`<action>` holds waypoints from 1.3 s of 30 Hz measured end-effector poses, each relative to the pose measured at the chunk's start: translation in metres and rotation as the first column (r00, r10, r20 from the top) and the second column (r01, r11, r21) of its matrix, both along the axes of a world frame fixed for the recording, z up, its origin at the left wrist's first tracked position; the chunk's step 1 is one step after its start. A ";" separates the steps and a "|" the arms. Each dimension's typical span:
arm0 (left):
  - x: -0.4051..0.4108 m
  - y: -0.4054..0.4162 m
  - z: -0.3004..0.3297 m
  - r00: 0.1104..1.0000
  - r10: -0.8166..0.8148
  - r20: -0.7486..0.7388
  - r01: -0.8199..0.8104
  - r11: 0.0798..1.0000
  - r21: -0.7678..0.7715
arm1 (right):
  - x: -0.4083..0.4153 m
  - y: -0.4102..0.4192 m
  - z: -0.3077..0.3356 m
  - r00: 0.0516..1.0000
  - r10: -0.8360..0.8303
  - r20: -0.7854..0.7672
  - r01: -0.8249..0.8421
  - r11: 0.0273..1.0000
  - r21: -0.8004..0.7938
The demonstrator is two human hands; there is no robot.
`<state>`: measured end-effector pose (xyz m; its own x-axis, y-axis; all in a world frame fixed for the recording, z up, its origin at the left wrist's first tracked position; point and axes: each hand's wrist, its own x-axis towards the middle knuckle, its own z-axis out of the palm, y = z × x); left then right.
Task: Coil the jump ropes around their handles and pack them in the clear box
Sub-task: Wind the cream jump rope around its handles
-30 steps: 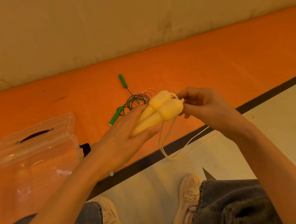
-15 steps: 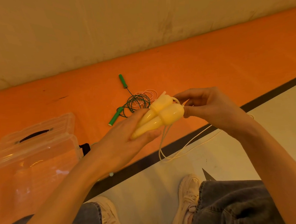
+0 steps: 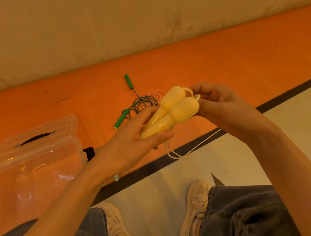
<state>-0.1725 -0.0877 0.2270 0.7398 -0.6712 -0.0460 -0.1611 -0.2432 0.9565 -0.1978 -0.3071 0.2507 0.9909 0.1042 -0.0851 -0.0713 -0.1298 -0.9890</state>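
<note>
My left hand (image 3: pixel 132 139) grips two pale yellow jump-rope handles (image 3: pixel 172 111) held side by side, thick ends pointing up and right. My right hand (image 3: pixel 218 104) pinches the white cord (image 3: pixel 193 150) where it leaves the handle tops. The rest of the cord hangs in a loop below the handles and trails right across the floor. A green-handled jump rope (image 3: pixel 131 104) lies in a loose coil on the orange floor beyond my hands. The clear box (image 3: pixel 34 163) stands at the left, its lid (image 3: pixel 41 133) tilted back.
A loose pale pink coil (image 3: pixel 153 96) lies beside the green rope. A tan wall rises behind the orange strip. A black line divides the orange floor from the white floor. My legs in jeans and white sneakers (image 3: pixel 195 203) fill the bottom.
The handles have tipped a little higher and my right hand has shifted up to their tops. The hanging cord loop has drawn shorter.
</note>
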 end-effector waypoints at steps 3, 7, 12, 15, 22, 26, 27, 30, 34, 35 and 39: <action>-0.002 -0.001 -0.003 0.998 -0.006 -0.068 0.006 1.000 -0.007 | 0.000 0.003 0.000 1.000 0.015 -0.019 -0.013 0.994 0.112; -0.006 -0.005 -0.002 0.983 -0.071 -0.172 0.061 0.996 -0.064 | 0.000 0.003 0.001 1.000 0.010 -0.026 -0.006 0.992 0.125; -0.004 -0.002 -0.004 0.979 -0.066 -0.193 0.074 0.997 0.036 | -0.001 0.001 0.001 0.999 -0.031 -0.024 0.029 0.995 -0.097; -0.003 -0.001 -0.012 0.989 -0.022 0.147 -0.027 0.948 0.318 | 0.000 0.004 -0.003 0.997 -0.073 -0.034 0.064 0.975 -0.211; -0.002 0.000 -0.010 0.981 -0.022 0.194 -0.047 0.938 0.345 | 0.002 0.002 -0.002 0.971 -0.175 -0.161 0.147 0.975 -0.169; -0.002 0.002 -0.011 0.980 -0.034 0.196 -0.039 0.934 0.356 | 0.001 0.003 -0.002 0.977 -0.137 -0.162 0.103 0.974 -0.202; -0.002 0.002 -0.010 0.979 -0.027 0.202 -0.047 0.934 0.354 | 0.001 0.003 -0.001 0.977 -0.132 -0.166 0.102 0.978 -0.180; -0.002 0.002 -0.009 0.968 0.002 0.249 -0.092 0.933 0.349 | 0.001 0.004 0.003 0.966 -0.133 -0.222 0.154 0.985 0.080; -0.003 0.001 -0.012 0.948 0.010 0.317 -0.139 0.912 0.386 | 0.003 0.000 0.002 0.928 -0.213 -0.306 0.251 0.964 0.088; -0.004 0.001 -0.013 0.946 0.008 0.325 -0.142 0.909 0.391 | 0.002 -0.001 0.001 0.922 -0.222 -0.317 0.237 0.971 0.010; -0.004 -0.002 -0.013 0.936 0.008 0.351 -0.158 0.903 0.400 | -0.001 0.003 -0.004 0.924 -0.132 -0.359 0.134 0.991 -0.020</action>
<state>-0.1768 -0.0896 0.2137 0.8131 -0.5802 -0.0476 -0.4127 -0.6322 0.6558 -0.1983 -0.3038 0.2462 0.8993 -0.0254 -0.4367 -0.4371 -0.0894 -0.8950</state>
